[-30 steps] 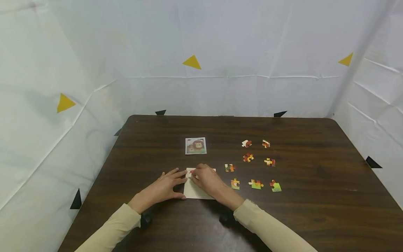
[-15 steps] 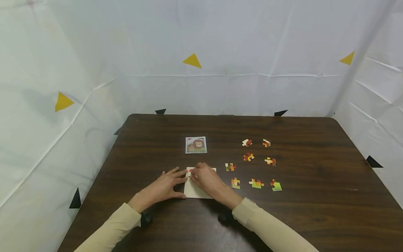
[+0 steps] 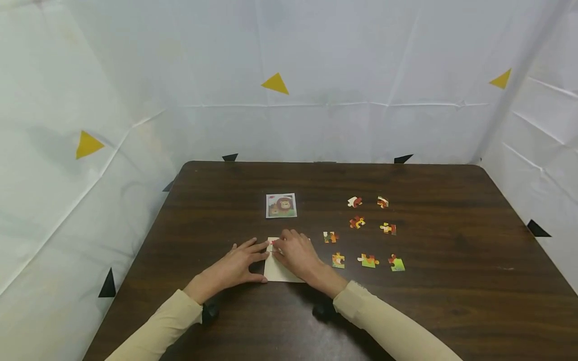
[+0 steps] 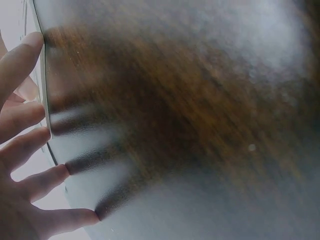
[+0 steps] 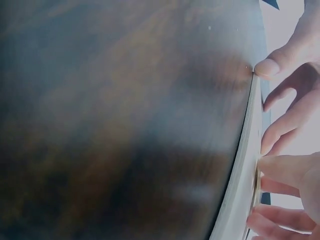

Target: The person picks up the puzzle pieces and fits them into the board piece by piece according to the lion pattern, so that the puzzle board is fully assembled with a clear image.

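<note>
1. Puzzle board (image 3: pixel 276 271), a pale cream card, lies flat on the dark wooden table (image 3: pixel 451 281), near the table's front edge and left of its middle.
2. On the board's top left corner sits a small puzzle piece (image 3: pixel 273 244) with red on it, mostly hidden by fingers.
3. Left hand (image 3: pixel 232 268) lies flat on the table just left of the board, fingers straight and spread, fingertips touching the board's left edge; it grips nothing.
4. From the left wrist view, those fingers (image 4: pixel 22 145) line up against the board's thin edge.
5. Right hand (image 3: pixel 298 254) rests on top of the board, covering most of its upper half, fingers stretched toward the small piece at the top left corner. Whether the fingertips pinch the piece or only press on it cannot be told.
6. From the right wrist view, the right hand's fingers (image 5: pixel 282 172) lie along the board's (image 5: pixel 242 175) edge, loosely bent.
7. Behind the board, further from the person, lies a small reference picture (image 3: pixel 281 205) of a lion, well apart from both hands.
8. Right of the board lie eight loose pieces (image 3: pixel 369 230) in orange, red, yellow and green, spread in rough rows; the nearest one (image 3: pixel 330 236) is just right of the right hand.
9. Both arms wear pale beige sleeves (image 3: pixel 388 326).
10. White sheeting with yellow and black triangle markers (image 3: pixel 275 83) surrounds the table.
</note>
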Demonstrator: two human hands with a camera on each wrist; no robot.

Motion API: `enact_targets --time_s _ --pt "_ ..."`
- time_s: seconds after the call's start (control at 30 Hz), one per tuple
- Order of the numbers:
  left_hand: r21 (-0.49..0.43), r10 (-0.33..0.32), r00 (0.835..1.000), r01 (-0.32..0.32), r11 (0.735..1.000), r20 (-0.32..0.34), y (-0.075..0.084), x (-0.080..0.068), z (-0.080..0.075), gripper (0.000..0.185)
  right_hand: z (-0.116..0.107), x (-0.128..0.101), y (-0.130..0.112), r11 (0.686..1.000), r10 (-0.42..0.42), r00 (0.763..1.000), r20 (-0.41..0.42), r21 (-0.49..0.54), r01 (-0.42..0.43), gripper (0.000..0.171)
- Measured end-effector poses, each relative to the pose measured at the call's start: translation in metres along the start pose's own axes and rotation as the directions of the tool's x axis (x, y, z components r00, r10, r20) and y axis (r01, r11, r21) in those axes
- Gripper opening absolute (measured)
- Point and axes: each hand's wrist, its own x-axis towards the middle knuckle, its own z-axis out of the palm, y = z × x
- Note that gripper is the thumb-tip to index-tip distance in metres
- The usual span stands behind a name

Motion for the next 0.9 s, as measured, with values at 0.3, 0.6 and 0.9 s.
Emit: enact_targets --time_s 0.3,0.6,0.9 --pt "-0.029 0.001 1.0 -0.001 1.0 -0.003 0.0001 0.0012 -0.0018 0.068 -0.0014 0.0009 0.0014 0.999 -0.049 0.999 -0.013 0.004 0.049 0.017" --pt "-0.032 -0.008 1.0 0.008 0.999 0.0 0.001 0.0013 -0.0017 0.067 -0.0044 0.0058 0.0054 0.992 0.025 0.992 0.126 0.121 -0.041 0.019" --pt "-0.033 -0.012 1.0 0.012 0.999 0.01 -0.0001 0.0004 0.0002 0.068 -0.0003 0.0053 0.0079 0.986 0.011 0.993 0.12 0.166 -0.031 0.02"
